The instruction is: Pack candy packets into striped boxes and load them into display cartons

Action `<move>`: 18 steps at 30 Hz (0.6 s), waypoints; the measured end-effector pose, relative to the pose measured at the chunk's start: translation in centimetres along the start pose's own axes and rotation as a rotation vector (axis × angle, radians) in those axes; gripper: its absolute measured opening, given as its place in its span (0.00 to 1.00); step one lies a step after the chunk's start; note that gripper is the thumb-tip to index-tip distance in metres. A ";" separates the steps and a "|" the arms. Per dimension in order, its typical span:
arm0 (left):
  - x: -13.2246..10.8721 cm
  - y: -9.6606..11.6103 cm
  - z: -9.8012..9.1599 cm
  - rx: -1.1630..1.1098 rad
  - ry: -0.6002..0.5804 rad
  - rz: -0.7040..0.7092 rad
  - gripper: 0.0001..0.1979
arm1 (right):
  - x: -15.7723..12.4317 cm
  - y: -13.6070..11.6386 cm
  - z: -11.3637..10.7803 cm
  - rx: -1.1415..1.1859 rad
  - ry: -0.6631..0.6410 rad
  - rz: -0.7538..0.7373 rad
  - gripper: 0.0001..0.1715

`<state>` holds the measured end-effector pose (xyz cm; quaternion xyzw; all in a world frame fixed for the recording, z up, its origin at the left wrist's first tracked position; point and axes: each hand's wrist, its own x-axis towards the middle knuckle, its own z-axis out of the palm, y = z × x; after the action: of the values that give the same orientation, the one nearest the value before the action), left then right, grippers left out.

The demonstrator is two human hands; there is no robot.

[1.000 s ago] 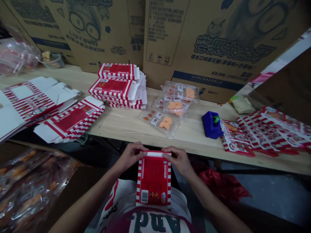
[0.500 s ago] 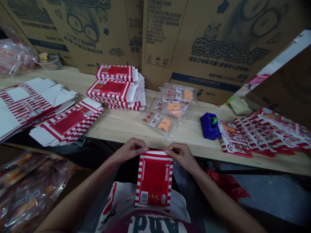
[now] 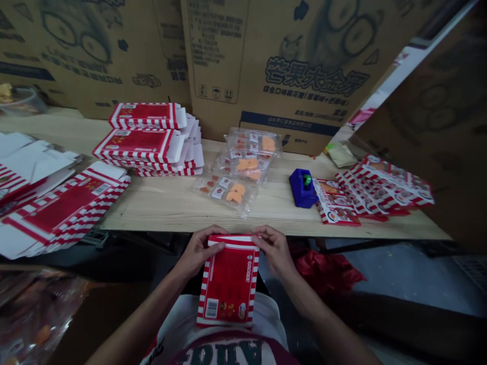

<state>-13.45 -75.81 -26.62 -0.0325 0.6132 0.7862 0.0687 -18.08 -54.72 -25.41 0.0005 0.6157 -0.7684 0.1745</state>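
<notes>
A red box with red-and-white striped edges (image 3: 229, 284) is held upright over my lap, its barcode side facing me. My left hand (image 3: 200, 253) grips its upper left corner, the thumb lying on the front face. At the upper right corner, my right hand (image 3: 272, 246) pinches the top edge between thumb and fingers. The top end looks closed or nearly so; I cannot tell which. Just beyond, on the table, lie clear plastic packets (image 3: 236, 190) with orange pieces and small printed squares inside.
A stack of similar boxes (image 3: 140, 142) stands at the back left. Flattened cartons (image 3: 68, 208) overhang the table edge at left. On the right are a blue tape dispenser (image 3: 302, 188) and overlapping filled-looking boxes (image 3: 373, 187). Large cardboard cartons (image 3: 216, 111) wall off the back.
My view has swung to the right, so the table things shift left. My left thumb has moved onto the box's front, and the left fingers now reach behind its top edge.
</notes>
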 end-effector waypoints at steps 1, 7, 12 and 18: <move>0.2 0.1 0.3 -0.004 0.005 0.000 0.13 | 0.4 -0.6 -0.3 0.015 -0.023 0.059 0.13; 0.3 -0.2 0.9 0.073 0.094 0.076 0.12 | 0.6 -1.4 -0.4 -0.153 -0.047 -0.060 0.12; 0.2 -1.0 0.3 0.092 0.098 0.027 0.09 | -1.6 1.0 0.1 -0.388 -0.001 -0.335 0.05; 1.8 -1.4 0.1 0.103 0.141 -0.146 0.13 | 2.5 0.2 -6.0 -0.262 0.025 -0.247 0.12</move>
<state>-14.98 -75.25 -28.21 -0.1289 0.6521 0.7423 0.0842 -21.63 -49.78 -27.60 -0.0884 0.7082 -0.6970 0.0697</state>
